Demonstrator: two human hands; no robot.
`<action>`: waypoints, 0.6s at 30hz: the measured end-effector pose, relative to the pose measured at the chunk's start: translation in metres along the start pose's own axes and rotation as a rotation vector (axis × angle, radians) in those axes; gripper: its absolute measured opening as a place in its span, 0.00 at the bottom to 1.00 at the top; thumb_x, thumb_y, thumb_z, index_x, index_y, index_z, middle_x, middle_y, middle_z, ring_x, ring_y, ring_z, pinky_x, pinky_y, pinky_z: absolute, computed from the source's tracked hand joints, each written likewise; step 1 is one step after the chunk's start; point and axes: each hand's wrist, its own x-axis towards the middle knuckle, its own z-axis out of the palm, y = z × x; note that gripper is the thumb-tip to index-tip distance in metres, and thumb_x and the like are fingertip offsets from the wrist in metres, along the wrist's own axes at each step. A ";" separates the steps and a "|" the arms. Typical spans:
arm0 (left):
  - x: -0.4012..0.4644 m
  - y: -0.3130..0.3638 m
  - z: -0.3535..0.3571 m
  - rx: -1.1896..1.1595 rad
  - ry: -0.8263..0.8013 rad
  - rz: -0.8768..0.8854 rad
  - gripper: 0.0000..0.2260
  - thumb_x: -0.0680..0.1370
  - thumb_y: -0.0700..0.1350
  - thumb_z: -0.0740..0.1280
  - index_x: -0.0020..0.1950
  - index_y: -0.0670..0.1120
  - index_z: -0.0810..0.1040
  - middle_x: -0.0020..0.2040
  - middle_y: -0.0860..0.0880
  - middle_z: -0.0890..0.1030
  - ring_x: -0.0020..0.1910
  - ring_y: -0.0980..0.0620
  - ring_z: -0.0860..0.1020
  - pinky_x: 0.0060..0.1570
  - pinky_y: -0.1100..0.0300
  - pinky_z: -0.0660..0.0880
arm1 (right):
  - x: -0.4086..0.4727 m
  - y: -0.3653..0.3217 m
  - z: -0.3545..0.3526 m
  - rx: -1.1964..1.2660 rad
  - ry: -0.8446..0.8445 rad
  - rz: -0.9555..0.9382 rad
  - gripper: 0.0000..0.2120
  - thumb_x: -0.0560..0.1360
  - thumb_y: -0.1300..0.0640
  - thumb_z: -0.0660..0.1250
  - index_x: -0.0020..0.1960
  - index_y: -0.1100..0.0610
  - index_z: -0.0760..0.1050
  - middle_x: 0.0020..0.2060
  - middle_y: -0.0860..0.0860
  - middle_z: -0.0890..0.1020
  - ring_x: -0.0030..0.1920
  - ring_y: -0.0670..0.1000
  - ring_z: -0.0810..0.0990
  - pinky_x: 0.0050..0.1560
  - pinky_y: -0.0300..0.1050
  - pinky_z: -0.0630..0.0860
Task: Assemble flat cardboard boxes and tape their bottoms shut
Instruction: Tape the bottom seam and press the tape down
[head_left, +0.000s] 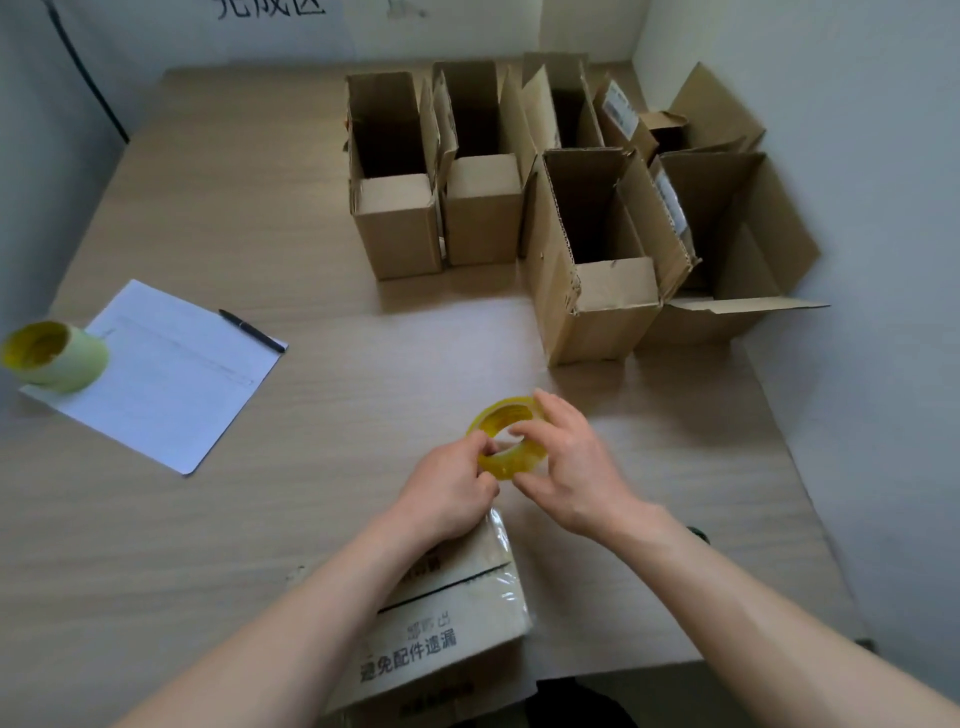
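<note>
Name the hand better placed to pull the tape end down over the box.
Left hand: it pinches the tape roll at its near edge, directly above the box; the right hand steadies the roll.

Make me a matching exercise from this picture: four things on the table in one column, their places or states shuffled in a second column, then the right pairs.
Things:
1. tape roll
2. pen
3. stacked tape rolls
4. printed box

Places or states:
A. lies on the sheet's far right corner
B. held between both hands above the table
C. lies under the forearms at the near table edge, with clear tape on it
D. lies on its side on the sheet's left end

Pairs: 1-B, 2-A, 3-D, 4-C

The left hand and right hand grip the roll; the sheet is white paper.
</note>
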 end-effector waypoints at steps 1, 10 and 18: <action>0.000 0.000 -0.001 -0.020 -0.005 -0.012 0.10 0.72 0.42 0.66 0.51 0.54 0.72 0.46 0.49 0.84 0.51 0.45 0.79 0.50 0.54 0.74 | -0.003 0.000 -0.001 0.027 0.022 0.039 0.29 0.65 0.51 0.72 0.66 0.53 0.77 0.73 0.60 0.67 0.75 0.57 0.63 0.72 0.46 0.62; -0.006 0.000 -0.005 -0.102 -0.006 0.009 0.12 0.77 0.40 0.60 0.60 0.47 0.71 0.52 0.49 0.85 0.58 0.45 0.78 0.58 0.51 0.72 | -0.098 0.089 -0.021 -0.534 -0.135 0.548 0.26 0.69 0.43 0.66 0.66 0.46 0.71 0.62 0.48 0.75 0.63 0.53 0.71 0.59 0.49 0.71; -0.013 0.005 -0.004 -0.052 0.039 0.081 0.09 0.78 0.41 0.59 0.57 0.50 0.68 0.50 0.55 0.84 0.55 0.47 0.78 0.53 0.53 0.72 | -0.125 0.087 -0.026 0.033 -0.023 0.510 0.13 0.70 0.53 0.71 0.47 0.45 0.67 0.36 0.49 0.77 0.36 0.53 0.74 0.38 0.51 0.71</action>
